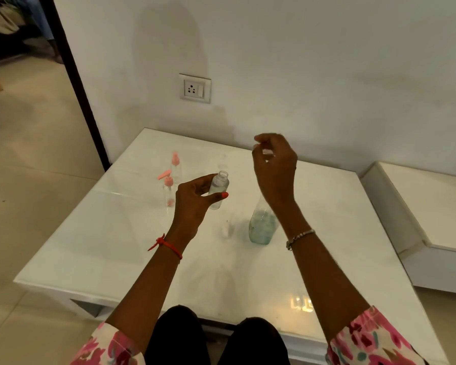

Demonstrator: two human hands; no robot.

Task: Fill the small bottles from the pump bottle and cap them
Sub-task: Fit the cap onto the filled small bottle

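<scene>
Clear plastic, uncapped, the small bottle sits tilted in the left grip, above the middle of the white desk. The thumb lies across its near side and the fingers curl round its far side. Its mouth is open and points up and slightly right; whether it holds any liquid cannot be told.

The right grip hangs in the air to the right of it and a little higher, fingers curled in toward the thumb. Something pale shows between the fingertips, but whether they pinch a thing cannot be told.

Under that wrist stands the big bottle, upright on the desk, clear, roughly half full of pale blue-green liquid. Its top is hidden behind the wrist.

Further left, two more small clear bottles stand upright, close together. The far one has a pink spray top. The near one has a pink flip cap standing open and a pink tint at its base.

A white socket sits on the wall beyond the desk.
</scene>
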